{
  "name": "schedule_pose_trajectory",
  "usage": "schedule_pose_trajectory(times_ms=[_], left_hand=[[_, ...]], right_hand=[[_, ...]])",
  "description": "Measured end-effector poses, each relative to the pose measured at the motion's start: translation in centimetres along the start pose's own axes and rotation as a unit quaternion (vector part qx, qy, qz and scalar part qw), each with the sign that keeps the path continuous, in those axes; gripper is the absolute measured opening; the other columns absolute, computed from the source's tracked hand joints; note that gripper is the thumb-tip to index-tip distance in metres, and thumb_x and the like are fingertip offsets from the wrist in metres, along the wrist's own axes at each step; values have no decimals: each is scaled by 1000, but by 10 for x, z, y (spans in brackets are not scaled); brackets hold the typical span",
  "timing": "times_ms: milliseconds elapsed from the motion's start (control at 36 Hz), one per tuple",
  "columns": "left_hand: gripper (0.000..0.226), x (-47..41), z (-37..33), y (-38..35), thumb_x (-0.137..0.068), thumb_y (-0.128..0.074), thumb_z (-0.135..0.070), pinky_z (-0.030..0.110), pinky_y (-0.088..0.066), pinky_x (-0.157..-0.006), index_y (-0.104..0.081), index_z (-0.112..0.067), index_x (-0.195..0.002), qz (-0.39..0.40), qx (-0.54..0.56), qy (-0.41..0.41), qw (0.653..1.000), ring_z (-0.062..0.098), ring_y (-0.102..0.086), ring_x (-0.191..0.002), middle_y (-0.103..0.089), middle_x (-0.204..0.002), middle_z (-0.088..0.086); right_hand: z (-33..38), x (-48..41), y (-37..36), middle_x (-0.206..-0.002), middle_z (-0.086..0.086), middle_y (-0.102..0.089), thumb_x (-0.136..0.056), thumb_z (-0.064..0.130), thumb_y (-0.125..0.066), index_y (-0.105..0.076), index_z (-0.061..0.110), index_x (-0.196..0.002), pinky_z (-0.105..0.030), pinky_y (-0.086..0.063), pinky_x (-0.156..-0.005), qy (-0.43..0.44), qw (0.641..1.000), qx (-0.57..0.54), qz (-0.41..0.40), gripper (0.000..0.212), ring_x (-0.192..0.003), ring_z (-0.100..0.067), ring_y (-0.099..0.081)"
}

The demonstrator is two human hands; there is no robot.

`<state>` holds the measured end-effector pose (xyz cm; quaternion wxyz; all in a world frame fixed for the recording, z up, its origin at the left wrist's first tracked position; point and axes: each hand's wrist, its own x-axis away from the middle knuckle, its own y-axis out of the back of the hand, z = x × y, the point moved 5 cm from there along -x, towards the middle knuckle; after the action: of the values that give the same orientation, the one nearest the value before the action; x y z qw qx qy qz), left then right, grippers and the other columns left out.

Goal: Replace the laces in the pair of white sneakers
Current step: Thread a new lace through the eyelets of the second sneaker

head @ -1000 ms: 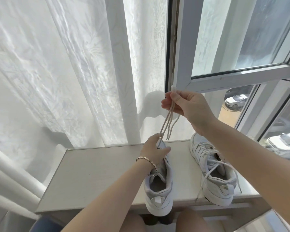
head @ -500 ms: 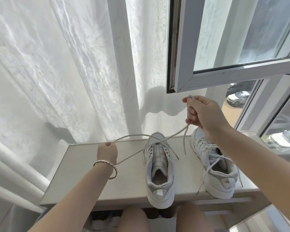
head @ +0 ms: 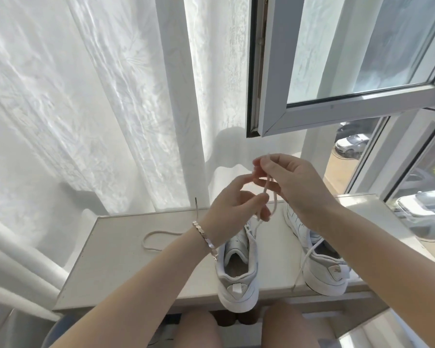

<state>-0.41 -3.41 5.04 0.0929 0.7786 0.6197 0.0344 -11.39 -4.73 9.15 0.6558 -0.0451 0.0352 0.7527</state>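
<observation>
Two white sneakers stand heel-toward-me on a pale shelf [head: 116,267]. The left sneaker [head: 237,275] has no lace through its eyelets. Its cream lace [head: 268,187] is held above its toe by both hands. My right hand [head: 290,183] pinches the upper part of the lace. My left hand [head: 232,205], with a bracelet on the wrist, pinches the lace just below. A slack loop of the same lace [head: 156,238] lies on the shelf to the left. The right sneaker [head: 323,267] is laced, one lace end hanging over the shelf edge.
White sheer curtains [head: 98,96] hang behind the shelf. An open window sash [head: 337,106] juts in above my right hand. My knees [head: 236,327] are below the shelf's front edge. Parked cars show outside at the right.
My left hand has come back from the left side of the shelf up to my right hand. The lace, stretched between the hands before, now hangs slack with a loop on the shelf.
</observation>
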Motion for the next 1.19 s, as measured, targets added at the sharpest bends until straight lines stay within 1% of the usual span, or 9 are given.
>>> schedule_pose_trajectory(times_ms=[83,222,333,417,472,639,833,944,1195], left_hand=[[15,-1,-17,-4,-92,-56,-21,14,-35,-49,-64,-8,-92,-44,-58,-49,996,3,-35,-39,-38,-41,-14],[34,5,-19,9,-93,-54,-20,12,-21,-42,-53,-10,-61,-103,-104,-86,985,6,-25,-38,-27,-38,-11],[41,4,-14,25,-92,-56,-19,14,-20,-42,-46,10,-64,-143,-95,-74,982,6,-21,-40,-22,-42,-11],[43,4,-14,30,-92,-55,-19,16,-20,-44,-45,15,-68,-160,-135,-83,974,7,-21,-43,-21,-44,-10],[43,0,-9,37,-92,-54,-22,20,-23,-47,-47,13,-69,-198,-165,-71,964,8,-23,-45,-24,-43,-8],[39,-17,29,76,-92,-45,-32,30,-33,-56,-57,1,-75,-303,-290,77,905,27,-47,-62,-59,-72,18],[35,-31,83,96,-94,-42,-28,29,-38,-66,-64,-2,-86,-254,-300,211,895,27,-51,-74,-57,-74,8],[30,-38,83,88,-94,-43,-35,35,-34,-90,-66,-18,-88,-263,-305,234,885,27,-44,-102,-48,-98,5],[20,-73,29,52,-90,-58,-30,23,-35,-58,-69,-14,-85,-210,-195,62,956,11,-47,-57,-50,-61,-6]], right_hand=[[3,-1,15,-98,8,-53,-91,21,-58,-67,27,-80,-7,-39,-78,62,985,132,-88,16,-89,1,-51],[-9,-3,20,-117,18,-52,-72,26,-55,-66,21,-56,-18,-32,-94,81,986,134,-48,20,-116,-1,-43],[-16,-4,14,-78,4,-72,-70,18,-46,-54,7,-50,-5,-41,-76,70,996,60,14,24,-93,0,-63],[-22,-4,9,-49,1,-53,-87,7,-48,-47,6,-55,-28,-53,-71,33,998,23,42,32,-51,-12,-56],[-28,-5,8,-47,5,-38,-94,12,-49,-44,7,-66,-24,-42,-47,-20,999,18,46,29,-39,-9,-35],[-38,-9,35,-43,11,-40,-93,30,-54,-57,22,-101,-13,-27,-41,-37,930,337,142,12,-35,-3,-34],[-46,-12,89,-54,7,-43,-100,31,-38,-60,20,-75,-16,-32,-50,-138,851,476,175,35,-49,-7,-39],[-61,-12,106,-64,2,-54,-101,30,-34,-51,18,-70,-24,-37,-60,-154,813,547,129,37,-60,-11,-48],[-59,-21,103,-59,-2,-45,-99,18,-31,-58,12,-76,-26,-28,-50,-158,888,432,-15,37,-52,-16,-41]])
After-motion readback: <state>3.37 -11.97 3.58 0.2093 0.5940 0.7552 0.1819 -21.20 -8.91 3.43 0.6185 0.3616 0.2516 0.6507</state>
